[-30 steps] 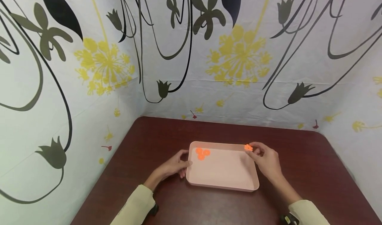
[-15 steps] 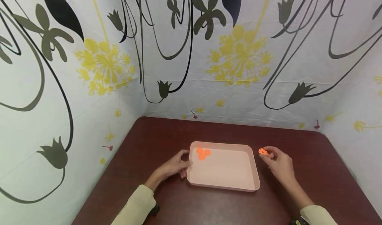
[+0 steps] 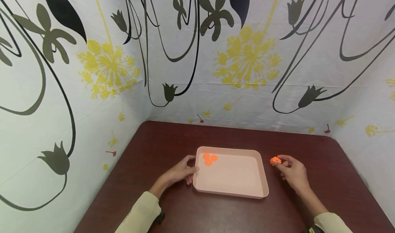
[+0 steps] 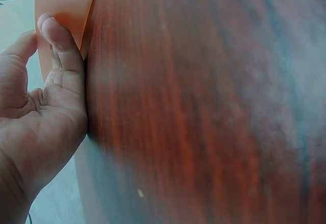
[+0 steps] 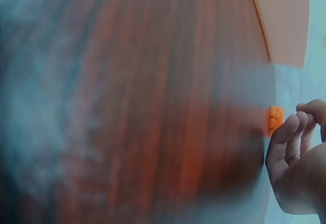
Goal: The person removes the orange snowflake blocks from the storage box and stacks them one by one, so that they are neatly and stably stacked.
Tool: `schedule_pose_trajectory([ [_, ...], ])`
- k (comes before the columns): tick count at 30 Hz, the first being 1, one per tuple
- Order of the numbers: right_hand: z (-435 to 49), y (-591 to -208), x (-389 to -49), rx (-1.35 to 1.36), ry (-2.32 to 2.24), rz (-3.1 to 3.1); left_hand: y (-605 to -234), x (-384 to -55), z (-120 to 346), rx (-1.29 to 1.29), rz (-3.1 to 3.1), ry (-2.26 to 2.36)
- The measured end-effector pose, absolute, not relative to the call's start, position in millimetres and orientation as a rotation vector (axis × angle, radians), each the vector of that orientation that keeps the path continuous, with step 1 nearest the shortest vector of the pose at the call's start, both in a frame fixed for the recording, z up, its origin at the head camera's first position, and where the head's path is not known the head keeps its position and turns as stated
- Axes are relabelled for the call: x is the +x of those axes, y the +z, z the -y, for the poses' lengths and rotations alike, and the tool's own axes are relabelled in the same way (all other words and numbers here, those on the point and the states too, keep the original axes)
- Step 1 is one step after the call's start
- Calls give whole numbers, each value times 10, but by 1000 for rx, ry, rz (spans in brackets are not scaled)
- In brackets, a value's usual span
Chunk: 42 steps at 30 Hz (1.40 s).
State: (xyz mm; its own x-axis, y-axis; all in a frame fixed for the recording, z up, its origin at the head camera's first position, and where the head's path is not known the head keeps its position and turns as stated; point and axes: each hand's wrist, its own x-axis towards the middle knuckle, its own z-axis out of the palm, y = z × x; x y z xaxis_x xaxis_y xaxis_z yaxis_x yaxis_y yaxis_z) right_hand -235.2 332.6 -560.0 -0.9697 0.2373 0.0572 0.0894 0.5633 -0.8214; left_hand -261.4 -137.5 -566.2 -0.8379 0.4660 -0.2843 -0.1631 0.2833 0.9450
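Note:
A shallow pale-peach tray (image 3: 231, 178) lies on the table. My left hand (image 3: 180, 170) grips its left side, thumb at the rim and fingers along the outer wall; the left wrist view shows that hand (image 4: 51, 86) against the tray wall (image 4: 63, 0). Several flat orange flower-shaped pieces (image 3: 208, 163) sit together in the tray's far left corner. To the right of the tray, my right hand (image 3: 294, 173) pinches an orange flower-shaped piece (image 3: 275, 161) low over the table. In the right wrist view this orange piece (image 5: 275, 118) is at the fingertips, partly hidden.
The dark red-brown table (image 3: 191, 212) has rounded far corners. Around it hang white cloth walls (image 3: 197, 68) printed with grey, black and yellow plants. The tray's right wall (image 3: 264, 178) stands just left of my right hand.
My right hand has moved right, from over the tray's far right corner to beside the tray, then slightly lower, carrying the orange flower-shaped piece. My left hand and the tray stay put.

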Motion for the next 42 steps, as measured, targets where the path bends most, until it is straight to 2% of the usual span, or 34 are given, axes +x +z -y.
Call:
schedule_pose_trajectory([
  [5, -3327, -5594, -2334, -327, 1438, 2642, -5664, -2611, 1377, 264, -2040, 1594],
  [35, -3351, -5649, -2393, -207, 1424, 2676, -5659, -2605, 1379, 247, -2052, 1583],
  [42, -3290, -5548, -2362, -183, 1513, 2625, -5643, -2604, 1375, 243, -2052, 1582],
])
